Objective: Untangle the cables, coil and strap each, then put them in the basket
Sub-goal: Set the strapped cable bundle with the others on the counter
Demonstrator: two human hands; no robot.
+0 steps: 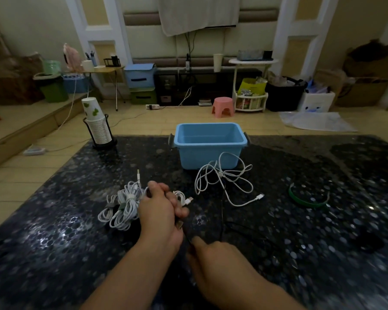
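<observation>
Black cable [221, 218] gripped by left hand [160, 211]; right hand [213, 253] pinching it.

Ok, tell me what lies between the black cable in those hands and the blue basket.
The loose white cable sprawls against the blue basket's near wall, straight across the path; lifting the black cable over clears it.
</observation>
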